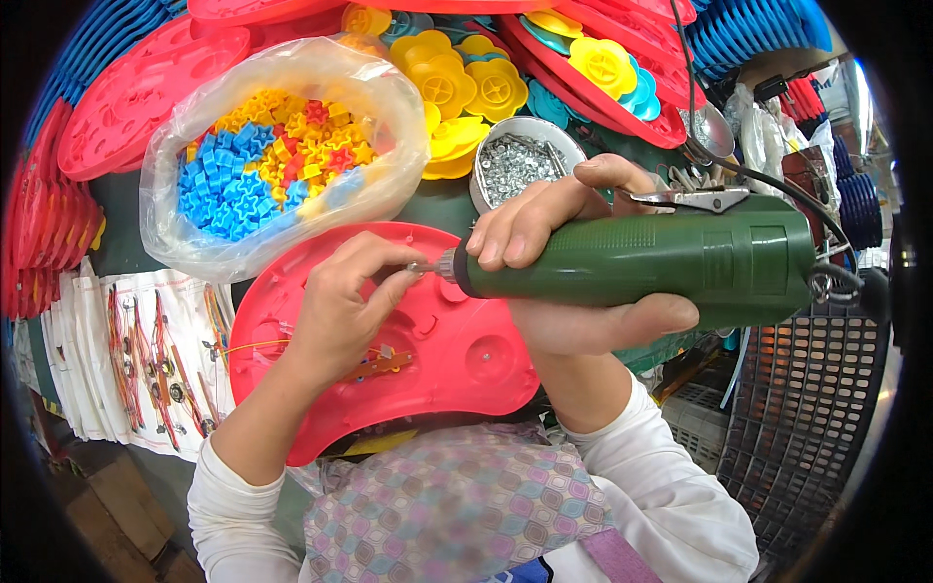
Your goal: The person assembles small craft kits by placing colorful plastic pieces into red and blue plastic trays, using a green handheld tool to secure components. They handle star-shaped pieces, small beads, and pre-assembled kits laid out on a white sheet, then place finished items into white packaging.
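Pinched at the screwdriver tip, left hand [345, 306] rests on a red plastic shell [457, 355]; clear bag of blue and yellow stars [277, 146] behind. Right hand [573, 262] clamps the green electric screwdriver [641, 257], near a round tin of screws [520, 160].

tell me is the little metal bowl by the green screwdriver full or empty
Full, nearly to the rim: the round metal bowl above the right hand is heaped with small silvery screws.

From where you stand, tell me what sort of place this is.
Probably a toy-assembly workbench: stacked red plastic shells, a clear bag of blue, yellow and red star pieces, a round tin of small metal screws.
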Demonstrator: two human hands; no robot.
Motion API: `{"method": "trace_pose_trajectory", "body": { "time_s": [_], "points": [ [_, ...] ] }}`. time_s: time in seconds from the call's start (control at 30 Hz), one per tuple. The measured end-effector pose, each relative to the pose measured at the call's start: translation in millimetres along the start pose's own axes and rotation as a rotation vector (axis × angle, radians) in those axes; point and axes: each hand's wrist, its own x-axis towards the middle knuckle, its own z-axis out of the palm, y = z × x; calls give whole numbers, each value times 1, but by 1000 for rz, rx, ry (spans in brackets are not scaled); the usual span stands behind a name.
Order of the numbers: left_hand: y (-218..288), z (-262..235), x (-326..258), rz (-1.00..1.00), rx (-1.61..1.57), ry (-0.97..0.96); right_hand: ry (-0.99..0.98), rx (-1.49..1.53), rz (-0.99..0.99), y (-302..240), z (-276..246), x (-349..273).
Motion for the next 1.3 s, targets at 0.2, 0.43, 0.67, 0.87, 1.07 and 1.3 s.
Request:
{"method": "trace_pose_trajectory", "body": {
  "time_s": [0.2, 0.43, 0.67, 0.87, 1.07, 1.3],
  "points": [
    [-3, 0, 0, 37, 16, 52, -65, -6, -31, 3, 2, 2],
    [-11, 3, 3, 189, 170, 144, -31, 59, 1, 5, -1, 0],
    [-25, 4, 3, 231, 395, 142, 5, -93, 139, 6, -13, -9],
    [-32, 9, 2, 198, 351, 127, 55, -200, 227, 6, -12, -12],
    [-32, 9, 2, 199, 345, 130, 25, -204, 275, 11, -10, -9],
    [-36, 10, 2, 164, 306, 133, -221, -96, 400, 14, -9, 11]
  ]
}}
